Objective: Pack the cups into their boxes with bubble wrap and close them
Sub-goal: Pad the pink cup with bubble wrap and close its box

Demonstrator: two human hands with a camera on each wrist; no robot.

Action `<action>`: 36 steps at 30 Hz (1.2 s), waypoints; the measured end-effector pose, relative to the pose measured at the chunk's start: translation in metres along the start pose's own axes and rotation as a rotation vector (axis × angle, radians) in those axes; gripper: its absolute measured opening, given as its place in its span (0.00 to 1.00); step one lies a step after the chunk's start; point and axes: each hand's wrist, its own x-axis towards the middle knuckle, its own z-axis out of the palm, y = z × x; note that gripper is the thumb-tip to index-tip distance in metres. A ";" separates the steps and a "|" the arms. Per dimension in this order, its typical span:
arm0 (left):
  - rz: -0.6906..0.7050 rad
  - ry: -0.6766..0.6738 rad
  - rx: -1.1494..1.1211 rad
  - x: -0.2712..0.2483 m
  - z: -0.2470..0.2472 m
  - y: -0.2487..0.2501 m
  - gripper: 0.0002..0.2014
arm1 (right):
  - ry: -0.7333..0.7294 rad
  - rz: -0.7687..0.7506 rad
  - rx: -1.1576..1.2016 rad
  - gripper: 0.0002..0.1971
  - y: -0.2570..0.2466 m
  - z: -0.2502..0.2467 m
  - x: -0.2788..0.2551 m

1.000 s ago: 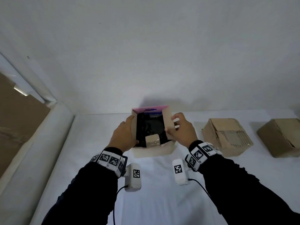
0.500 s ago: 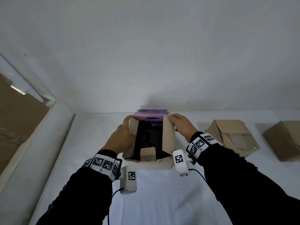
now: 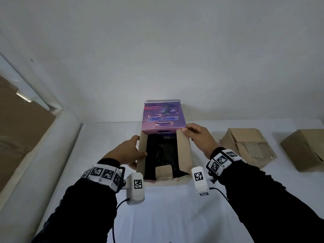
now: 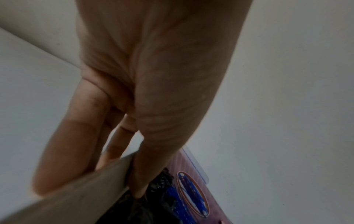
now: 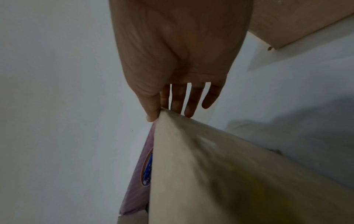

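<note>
**Ana:** Both side flaps of the open box [image 3: 163, 155] are being held. The left flap [image 3: 141, 151] is pinched by the left hand [image 3: 128, 151], thumb inside and fingers outside. The top corner of the right flap [image 3: 183, 149] is pinched by the right hand [image 3: 199, 137].

**Ben:** What is shown by one camera and not by another?

**Ana:** The whole box is seen only from the head camera. It is stood on the white table [image 3: 166, 216], in the middle, near the wall. Its purple back flap [image 3: 164, 118] is stood up. Something dark and crinkly [image 3: 162, 153] is packed inside. A cup cannot be made out. From the left wrist camera the thumb [image 4: 153, 166] is seen down inside the box. From the right wrist camera the thumb and first finger are seen closed on the flap corner, and the other fingers [image 5: 193, 100] are held straight.

**Ben:** How many things can be counted?

**Ana:** Three boxes and two hands. Two brown boxes [image 3: 249, 148] [image 3: 305, 148] are set on the right, well apart from the open one. A small front flap [image 3: 164, 171] is seen too.

**Ben:** And the room?

**Ana:** A plain white wall [image 3: 157, 50] is seen behind the table. A brown board [image 3: 17, 123] is seen on the left.
</note>
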 end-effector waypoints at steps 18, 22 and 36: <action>0.154 0.543 -0.613 -0.045 0.025 0.034 0.31 | 0.111 -0.086 -0.093 0.10 -0.029 -0.011 -0.034; 0.193 0.387 -0.800 -0.058 0.026 0.048 0.28 | 0.109 -0.130 -0.106 0.18 -0.028 -0.007 -0.055; 0.435 0.473 -0.653 -0.077 0.048 0.011 0.15 | 0.200 -0.496 -0.839 0.11 0.038 0.036 -0.126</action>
